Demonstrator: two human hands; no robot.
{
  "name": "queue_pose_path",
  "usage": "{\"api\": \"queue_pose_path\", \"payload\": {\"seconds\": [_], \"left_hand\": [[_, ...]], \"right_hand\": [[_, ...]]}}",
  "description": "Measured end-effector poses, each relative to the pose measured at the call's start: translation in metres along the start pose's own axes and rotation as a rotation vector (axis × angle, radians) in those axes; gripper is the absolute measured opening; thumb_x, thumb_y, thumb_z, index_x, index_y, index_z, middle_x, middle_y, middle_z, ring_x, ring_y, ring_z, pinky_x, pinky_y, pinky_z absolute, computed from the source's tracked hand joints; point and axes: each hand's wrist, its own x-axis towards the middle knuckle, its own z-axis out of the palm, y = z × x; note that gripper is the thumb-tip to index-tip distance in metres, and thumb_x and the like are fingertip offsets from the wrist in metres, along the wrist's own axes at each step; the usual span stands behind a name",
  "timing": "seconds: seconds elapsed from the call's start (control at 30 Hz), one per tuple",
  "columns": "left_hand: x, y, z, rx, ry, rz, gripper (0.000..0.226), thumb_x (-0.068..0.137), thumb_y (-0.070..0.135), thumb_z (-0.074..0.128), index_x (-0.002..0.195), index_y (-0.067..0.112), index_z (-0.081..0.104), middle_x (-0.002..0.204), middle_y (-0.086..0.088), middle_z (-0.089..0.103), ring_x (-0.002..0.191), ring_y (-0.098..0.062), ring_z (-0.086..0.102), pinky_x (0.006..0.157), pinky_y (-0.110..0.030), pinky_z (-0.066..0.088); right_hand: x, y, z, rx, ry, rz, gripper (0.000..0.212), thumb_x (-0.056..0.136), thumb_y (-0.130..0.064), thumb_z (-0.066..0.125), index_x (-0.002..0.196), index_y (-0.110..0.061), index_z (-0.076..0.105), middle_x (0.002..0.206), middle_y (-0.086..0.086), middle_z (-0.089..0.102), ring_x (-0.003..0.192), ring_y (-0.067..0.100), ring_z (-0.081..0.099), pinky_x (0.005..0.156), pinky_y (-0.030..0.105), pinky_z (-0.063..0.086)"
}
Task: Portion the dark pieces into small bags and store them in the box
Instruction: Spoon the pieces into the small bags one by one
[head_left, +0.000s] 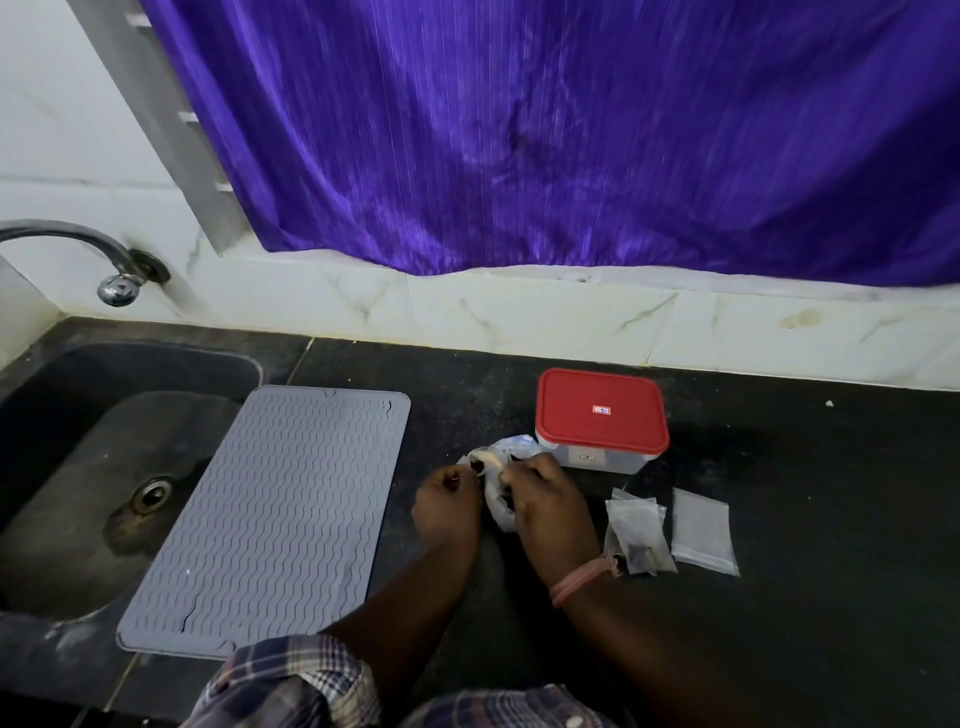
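Crumpled plastic bag (506, 457) with dark pieces (475, 464) inside, on the black counter (805, 519), pinched from both sides. Left hand (449, 501) gripping its left edge with curled fingers; right hand (545, 501) curled round its right side. Just behind, touching the bag: clear box (597, 457) under a red lid (600, 410), closed. Right of the hands, 2 small bags (639, 530) (704, 525) flat on the counter, 1 with dark bits. Left: grey ribbed mat (270, 519) overlapping the sink (78, 467).
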Motion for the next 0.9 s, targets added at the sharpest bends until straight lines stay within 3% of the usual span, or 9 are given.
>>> {"api": "queue_pose_path", "payload": {"seconds": [0.07, 0.17, 0.23, 0.43, 0.57, 0.7, 0.77, 0.83, 0.9], "left_hand": [[0.005, -0.008, 0.003, -0.049, 0.012, -0.011, 0.017, 0.090, 0.027, 0.067, 0.074, 0.035, 0.066, 0.085, 0.005, 0.076, 0.083, -0.017, 0.074, 0.085, -0.044, 0.060], [0.003, -0.008, 0.001, -0.157, 0.029, -0.026, 0.017, 0.090, 0.020, 0.068, 0.076, 0.029, 0.070, 0.080, 0.003, 0.076, 0.079, -0.017, 0.074, 0.084, -0.044, 0.061], [0.000, -0.006, -0.002, -0.237, 0.027, -0.036, 0.017, 0.092, 0.015, 0.069, 0.079, 0.027, 0.071, 0.079, 0.000, 0.076, 0.075, -0.016, 0.074, 0.082, -0.041, 0.062], [-0.001, 0.005, -0.025, -0.117, -0.018, 0.031, 0.014, 0.097, 0.036, 0.065, 0.102, 0.027, 0.074, 0.096, 0.007, 0.072, 0.092, -0.011, 0.067, 0.090, -0.037, 0.054], [0.005, 0.011, -0.038, -0.211, -0.064, 0.129, 0.011, 0.095, 0.032, 0.067, 0.097, 0.025, 0.075, 0.096, 0.008, 0.074, 0.094, -0.010, 0.070, 0.087, -0.034, 0.056], [0.004, 0.028, -0.058, -0.204, -0.207, 0.215, 0.012, 0.100, 0.025, 0.062, 0.098, 0.021, 0.073, 0.091, 0.012, 0.072, 0.085, 0.005, 0.066, 0.068, -0.007, 0.046], [0.002, 0.035, -0.065, -0.220, -0.292, 0.292, 0.014, 0.101, 0.022, 0.061, 0.098, 0.018, 0.074, 0.088, 0.008, 0.075, 0.081, 0.006, 0.068, 0.066, -0.004, 0.047], [-0.001, 0.039, -0.068, -0.228, -0.367, 0.336, 0.015, 0.101, 0.025, 0.060, 0.099, 0.018, 0.073, 0.090, 0.004, 0.077, 0.083, -0.001, 0.071, 0.069, -0.011, 0.053], [-0.003, 0.039, -0.065, -0.241, -0.380, 0.340, 0.015, 0.101, 0.027, 0.060, 0.099, 0.020, 0.073, 0.091, 0.003, 0.077, 0.085, -0.010, 0.073, 0.074, -0.023, 0.058]], "right_hand": [[-0.001, 0.001, -0.011, 0.113, 0.158, 0.132, 0.020, 0.090, -0.015, 0.053, 0.094, -0.015, 0.073, 0.098, 0.000, 0.060, 0.084, 0.010, 0.057, 0.081, 0.013, 0.042], [-0.004, 0.009, -0.017, 0.167, 0.307, 0.329, 0.014, 0.090, -0.006, 0.064, 0.096, -0.012, 0.075, 0.094, 0.004, 0.065, 0.088, 0.018, 0.061, 0.082, 0.028, 0.048], [-0.009, 0.015, -0.014, 0.211, 0.358, 0.491, 0.010, 0.088, -0.006, 0.065, 0.088, -0.011, 0.073, 0.088, 0.005, 0.066, 0.084, 0.020, 0.063, 0.077, 0.029, 0.048], [-0.020, 0.004, -0.009, 0.255, 0.257, 0.786, 0.018, 0.093, -0.020, 0.065, 0.077, -0.028, 0.067, 0.072, -0.009, 0.061, 0.074, 0.013, 0.059, 0.070, 0.024, 0.038], [-0.011, -0.006, -0.003, 0.261, 0.090, 0.734, 0.019, 0.093, -0.030, 0.060, 0.079, -0.024, 0.071, 0.073, -0.011, 0.068, 0.076, 0.010, 0.066, 0.069, 0.028, 0.049], [-0.013, -0.015, 0.000, -0.142, 0.179, 0.477, 0.031, 0.091, -0.046, 0.052, 0.111, -0.032, 0.070, 0.113, -0.008, 0.066, 0.108, 0.016, 0.058, 0.093, 0.037, 0.049], [-0.005, -0.032, -0.007, 0.131, 0.180, 0.392, 0.032, 0.095, -0.036, 0.059, 0.125, -0.027, 0.065, 0.124, -0.008, 0.063, 0.117, 0.010, 0.056, 0.101, 0.028, 0.047], [0.004, -0.047, -0.014, 0.507, 0.097, 0.451, 0.035, 0.097, -0.025, 0.063, 0.132, -0.024, 0.062, 0.126, -0.009, 0.064, 0.114, 0.003, 0.059, 0.098, 0.019, 0.048], [0.007, -0.052, -0.022, 0.627, 0.094, 0.448, 0.024, 0.096, -0.018, 0.064, 0.119, -0.024, 0.068, 0.114, -0.009, 0.071, 0.104, 0.004, 0.065, 0.093, 0.026, 0.053]]}}
